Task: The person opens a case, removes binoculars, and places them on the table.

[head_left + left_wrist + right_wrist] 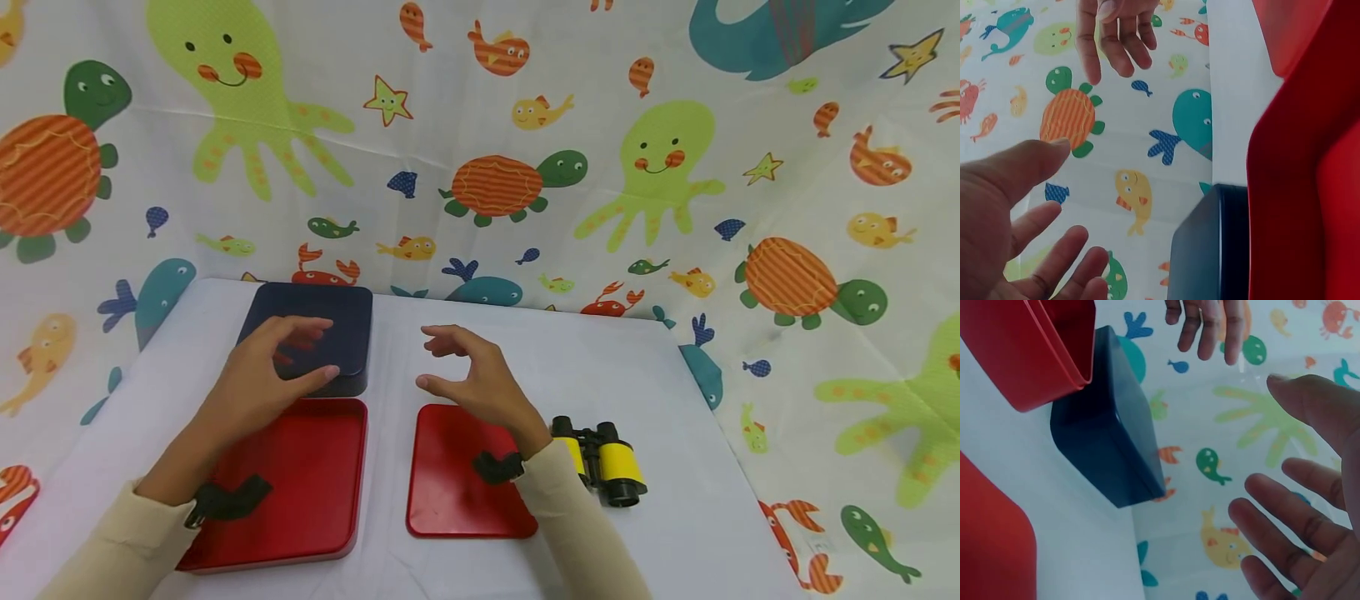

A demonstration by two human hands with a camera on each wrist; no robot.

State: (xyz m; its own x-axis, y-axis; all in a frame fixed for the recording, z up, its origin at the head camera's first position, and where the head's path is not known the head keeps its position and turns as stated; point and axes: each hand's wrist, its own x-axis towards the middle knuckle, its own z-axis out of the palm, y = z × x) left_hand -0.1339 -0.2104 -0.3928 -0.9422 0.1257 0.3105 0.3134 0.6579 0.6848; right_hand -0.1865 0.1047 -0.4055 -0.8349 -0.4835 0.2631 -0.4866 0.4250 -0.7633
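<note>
Both hands hover above the table with fingers spread and loosely bent, holding nothing. My left hand (258, 375) is over the dark blue box (352, 333) and the far end of the red tray (300, 483). My right hand (480, 379) hangs over the far edge of a smaller red lid-like tray (450, 492). In the left wrist view, the left thumb and fingers (1054, 250) stand apart from the blue box. The right wrist view has the right hand (1310, 531) with nothing in its grasp. Yellow and black binoculars (618, 467) lie right of the right wrist, partly hidden by the sleeve.
A white cloth (675, 533) covers the table. Behind it hangs a curtain (442, 75) printed with sea animals. The blue box stands directly behind the larger red tray, and the smaller red tray lies to that tray's right. A black strap sits on each wrist.
</note>
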